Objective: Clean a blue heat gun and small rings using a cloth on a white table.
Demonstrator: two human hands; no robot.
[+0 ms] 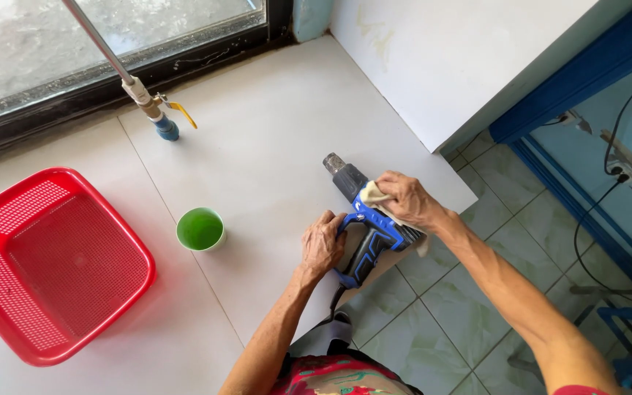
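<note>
Drill (363,219) half-hidden by hands | left hand (322,245) clamps grip | right hand (407,199) presses cloth (374,194), cord mostly unseen

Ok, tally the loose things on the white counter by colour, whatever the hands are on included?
Red: 1, the red perforated plastic basket
Green: 1, the green plastic cup
Blue: 1, the blue and black corded power drill
Pale: 1, the cream cloth
Total: 4

A pale tiled counter (257,146) is lit by daylight from a dark-framed window (111,44) along its far edge. Below it, a floor of greenish marbled tiles (448,307) is seen, bordered by a blue-trimmed wall (587,66) where black cables (608,190) are hung.
</note>
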